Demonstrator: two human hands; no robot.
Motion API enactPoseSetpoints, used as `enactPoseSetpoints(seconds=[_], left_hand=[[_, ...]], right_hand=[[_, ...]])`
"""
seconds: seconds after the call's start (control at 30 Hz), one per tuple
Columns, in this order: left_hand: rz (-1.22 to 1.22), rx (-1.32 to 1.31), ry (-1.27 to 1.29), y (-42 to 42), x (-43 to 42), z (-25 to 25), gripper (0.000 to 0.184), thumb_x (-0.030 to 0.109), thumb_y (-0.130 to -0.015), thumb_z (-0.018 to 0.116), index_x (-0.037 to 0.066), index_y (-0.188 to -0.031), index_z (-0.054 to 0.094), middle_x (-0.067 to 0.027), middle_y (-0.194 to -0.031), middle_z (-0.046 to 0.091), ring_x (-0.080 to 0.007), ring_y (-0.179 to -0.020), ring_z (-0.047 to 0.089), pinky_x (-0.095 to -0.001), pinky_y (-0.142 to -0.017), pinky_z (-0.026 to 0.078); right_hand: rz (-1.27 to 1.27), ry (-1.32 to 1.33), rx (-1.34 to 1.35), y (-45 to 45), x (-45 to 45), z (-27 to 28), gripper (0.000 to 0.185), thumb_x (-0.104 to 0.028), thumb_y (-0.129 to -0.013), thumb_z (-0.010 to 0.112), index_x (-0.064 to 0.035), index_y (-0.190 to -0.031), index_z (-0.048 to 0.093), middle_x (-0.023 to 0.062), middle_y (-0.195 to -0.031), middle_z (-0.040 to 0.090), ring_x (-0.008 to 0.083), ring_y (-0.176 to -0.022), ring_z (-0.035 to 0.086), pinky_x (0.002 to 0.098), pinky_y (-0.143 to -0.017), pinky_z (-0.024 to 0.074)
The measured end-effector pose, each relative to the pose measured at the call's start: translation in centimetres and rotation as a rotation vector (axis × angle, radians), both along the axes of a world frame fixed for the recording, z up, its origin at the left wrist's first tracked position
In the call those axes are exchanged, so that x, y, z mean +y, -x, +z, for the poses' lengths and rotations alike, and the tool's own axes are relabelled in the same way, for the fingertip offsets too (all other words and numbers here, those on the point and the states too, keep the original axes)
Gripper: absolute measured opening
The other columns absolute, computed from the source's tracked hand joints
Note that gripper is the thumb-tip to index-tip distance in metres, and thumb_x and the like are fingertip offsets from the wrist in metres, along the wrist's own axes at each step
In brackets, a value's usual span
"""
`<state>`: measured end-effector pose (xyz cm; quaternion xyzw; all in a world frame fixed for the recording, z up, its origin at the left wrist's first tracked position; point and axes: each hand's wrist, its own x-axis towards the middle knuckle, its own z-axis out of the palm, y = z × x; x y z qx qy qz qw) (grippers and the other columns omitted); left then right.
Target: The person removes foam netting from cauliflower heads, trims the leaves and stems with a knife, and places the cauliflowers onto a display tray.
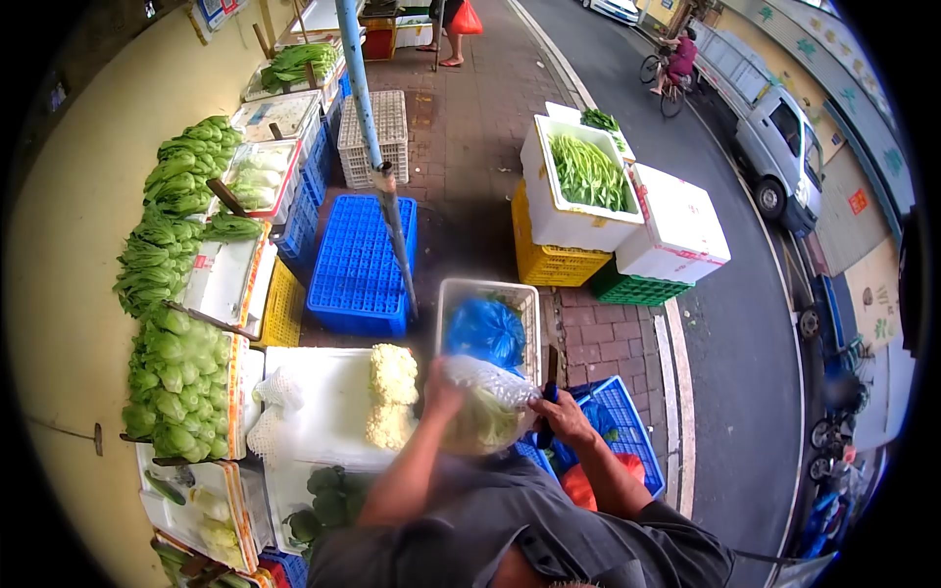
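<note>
My left hand (pixel 444 394) is closed around the side of a pale cauliflower (pixel 485 421), partly covered by a white foam net (pixel 475 375). Motion blurs this bundle. In my right hand (pixel 566 417) is a knife (pixel 552 365) with a dark handle, its narrow dark blade pointing up and away from me beside the bundle. Two more cauliflowers (pixel 392 375) sit on a white foam box (pixel 328 387) to the left. Loose foam nets (pixel 277 404) lie at that box's left edge. Just beyond my hands, a white crate (pixel 530 328) holds a blue plastic bag (pixel 485 331).
A slanting blue pole (pixel 365 108) stands ahead, near a blue crate (pixel 363 255). Leafy greens (pixel 176 377) line the left wall. On the right are stacked foam boxes (pixel 676 223) and a blue basket (pixel 632 421). Beyond lies a road with a truck (pixel 774 147) and a cyclist (pixel 676 64).
</note>
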<state>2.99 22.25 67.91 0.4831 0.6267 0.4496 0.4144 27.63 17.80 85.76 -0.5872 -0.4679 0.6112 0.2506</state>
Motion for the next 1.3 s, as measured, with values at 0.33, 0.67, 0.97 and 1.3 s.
enactPoseSetpoints(seconds=[0.33, 0.67, 0.97, 1.3], left_hand=[[0.137, -0.224, -0.205, 0.3, -0.1, 2.3, 0.052, 0.010, -0.080, 0.072, 0.003, -0.127, 0.050, -0.0082, -0.111, 0.064, -0.0180, -0.101, 0.062, -0.0314, -0.089, 0.052], [0.060, -0.145, -0.185, -1.2, 1.0, 3.5, 0.048, 0.016, -0.080, 0.069, 0.001, -0.123, 0.054, -0.0087, -0.111, 0.063, -0.0192, -0.102, 0.061, -0.0322, -0.093, 0.049], [0.010, -0.028, -0.125, -4.3, 1.1, 2.3, 0.041, 0.009, -0.084, 0.064, 0.001, -0.122, 0.053, -0.0108, -0.109, 0.066, -0.0207, -0.100, 0.063, -0.0321, -0.091, 0.050], [0.235, 0.108, -0.390, -6.2, 2.3, 1.9, 0.052, 0.008, -0.081, 0.071, 0.004, -0.127, 0.049, -0.0119, -0.113, 0.062, -0.0250, -0.104, 0.061, -0.0366, -0.094, 0.049]], right_hand=[[0.355, 0.109, 0.132, -4.4, 1.7, -5.1, 0.032, -0.030, -0.090, 0.074, -0.0008, -0.102, 0.070, 0.0000, -0.081, 0.063, 0.0094, -0.073, 0.057, 0.0280, -0.063, 0.0463], [0.702, -0.004, 0.131, -8.5, 1.8, -2.2, 0.044, -0.038, -0.089, 0.067, 0.0014, -0.109, 0.070, 0.0152, -0.091, 0.071, 0.0221, -0.083, 0.068, 0.0382, -0.072, 0.0532], [0.821, -0.150, 0.251, -11.3, -1.1, -2.2, 0.042, -0.033, -0.088, 0.069, -0.0008, -0.115, 0.067, 0.0178, -0.096, 0.069, 0.0274, -0.091, 0.065, 0.0415, -0.078, 0.0514], [0.492, -0.104, 0.073, -9.9, -0.1, 0.4, 0.032, -0.028, -0.095, 0.070, 0.0004, -0.110, 0.066, 0.0133, -0.093, 0.071, 0.0220, -0.083, 0.068, 0.0338, -0.074, 0.0541]])
